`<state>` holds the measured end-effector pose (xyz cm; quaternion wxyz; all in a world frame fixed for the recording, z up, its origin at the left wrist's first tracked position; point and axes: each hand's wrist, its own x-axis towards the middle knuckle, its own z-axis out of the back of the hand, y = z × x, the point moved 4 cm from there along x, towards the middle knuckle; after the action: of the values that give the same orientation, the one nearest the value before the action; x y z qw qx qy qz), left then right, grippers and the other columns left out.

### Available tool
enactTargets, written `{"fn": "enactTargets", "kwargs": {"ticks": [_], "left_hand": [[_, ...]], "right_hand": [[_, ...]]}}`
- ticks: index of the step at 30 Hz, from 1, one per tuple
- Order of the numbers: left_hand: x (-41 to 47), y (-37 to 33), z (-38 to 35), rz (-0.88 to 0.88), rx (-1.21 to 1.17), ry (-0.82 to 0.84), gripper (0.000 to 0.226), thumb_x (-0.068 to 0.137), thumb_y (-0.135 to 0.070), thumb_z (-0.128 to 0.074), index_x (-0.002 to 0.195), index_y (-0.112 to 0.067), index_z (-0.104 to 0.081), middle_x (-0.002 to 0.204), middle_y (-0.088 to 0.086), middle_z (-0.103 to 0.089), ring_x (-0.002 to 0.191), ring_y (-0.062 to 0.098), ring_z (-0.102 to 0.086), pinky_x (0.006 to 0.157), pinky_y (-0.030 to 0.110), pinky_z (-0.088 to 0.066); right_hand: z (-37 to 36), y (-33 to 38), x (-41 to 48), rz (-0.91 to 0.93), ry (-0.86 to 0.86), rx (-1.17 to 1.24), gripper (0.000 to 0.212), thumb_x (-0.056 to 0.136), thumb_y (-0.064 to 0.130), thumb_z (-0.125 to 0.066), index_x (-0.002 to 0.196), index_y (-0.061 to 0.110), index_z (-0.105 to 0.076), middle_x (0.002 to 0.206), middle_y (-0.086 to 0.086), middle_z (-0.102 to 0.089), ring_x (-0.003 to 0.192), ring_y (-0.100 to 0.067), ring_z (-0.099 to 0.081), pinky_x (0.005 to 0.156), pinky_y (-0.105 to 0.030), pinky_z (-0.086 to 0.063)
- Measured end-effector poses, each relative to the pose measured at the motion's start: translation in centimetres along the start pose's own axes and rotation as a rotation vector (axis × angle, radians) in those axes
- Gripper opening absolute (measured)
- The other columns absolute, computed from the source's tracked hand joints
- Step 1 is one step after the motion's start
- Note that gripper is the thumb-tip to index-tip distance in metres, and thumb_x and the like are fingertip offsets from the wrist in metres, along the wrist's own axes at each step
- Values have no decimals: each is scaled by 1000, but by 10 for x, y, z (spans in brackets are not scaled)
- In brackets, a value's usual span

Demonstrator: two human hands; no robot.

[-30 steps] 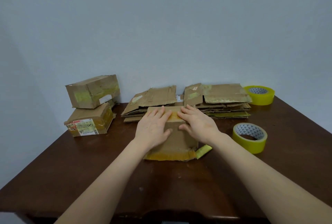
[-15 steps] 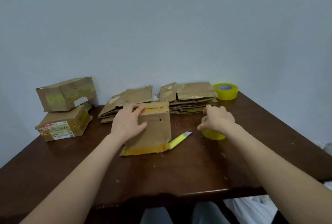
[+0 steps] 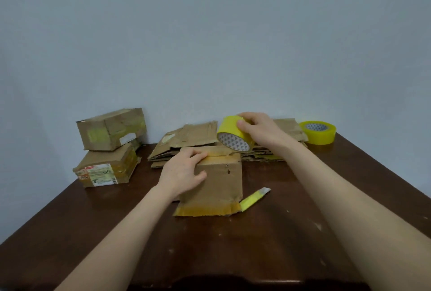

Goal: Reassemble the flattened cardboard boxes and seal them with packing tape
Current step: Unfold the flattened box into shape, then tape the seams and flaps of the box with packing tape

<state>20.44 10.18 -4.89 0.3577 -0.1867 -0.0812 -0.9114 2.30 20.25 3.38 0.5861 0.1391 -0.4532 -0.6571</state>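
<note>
At frame centre, our left hand (image 3: 183, 171) grips the box (image 3: 217, 181), while our right hand (image 3: 261, 128) grasps a raised tape roll (image 3: 233, 135).

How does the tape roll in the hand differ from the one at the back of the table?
The held tape roll is in the air, gripped by the right hand; the far tape roll rests on the table, untouched. The held one is tilted, core toward the camera; the far one lies flat. Both are yellow.
</note>
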Motion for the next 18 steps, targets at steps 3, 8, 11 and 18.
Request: {"fn": "enactTargets", "kwargs": {"ticks": [3, 8, 11, 18], "left_hand": [[1, 2, 4, 17, -199, 38, 69, 81, -46, -18, 139, -24, -47, 139, -4, -47, 128, 16, -42, 102, 30, -38], [15, 22, 23, 423, -998, -160, 43, 96, -33, -38, 123, -5, -58, 129, 9, -59, 116, 19, -56, 102, 39, -44], [28, 12, 34, 518, -1238, -102, 36, 97, -38, -48, 117, -10, -58, 111, 4, -62, 104, 18, -61, 82, 32, -55], [40, 1, 38, 524, -1146, -262, 11, 88, -19, -67, 80, -12, -68, 84, 5, -69, 79, 15, -65, 70, 27, -58]], "right_hand": [[-28, 14, 25, 14, 136, -102, 31, 101, 21, -44, 116, 2, -63, 111, -13, -64, 92, -16, -52, 72, -30, -41], [-42, 14, 43, 8, 231, -173, 38, 101, 26, -44, 107, -7, -62, 93, -17, -62, 80, -18, -50, 65, -29, -37], [-46, 15, 46, 42, 247, -216, 35, 100, 26, -46, 102, -4, -64, 88, -10, -61, 78, -17, -51, 61, -26, -37], [-48, 11, 49, 12, 262, -136, 35, 97, 33, -51, 110, 3, -63, 105, -10, -68, 93, -21, -63, 80, -35, -51]]}}
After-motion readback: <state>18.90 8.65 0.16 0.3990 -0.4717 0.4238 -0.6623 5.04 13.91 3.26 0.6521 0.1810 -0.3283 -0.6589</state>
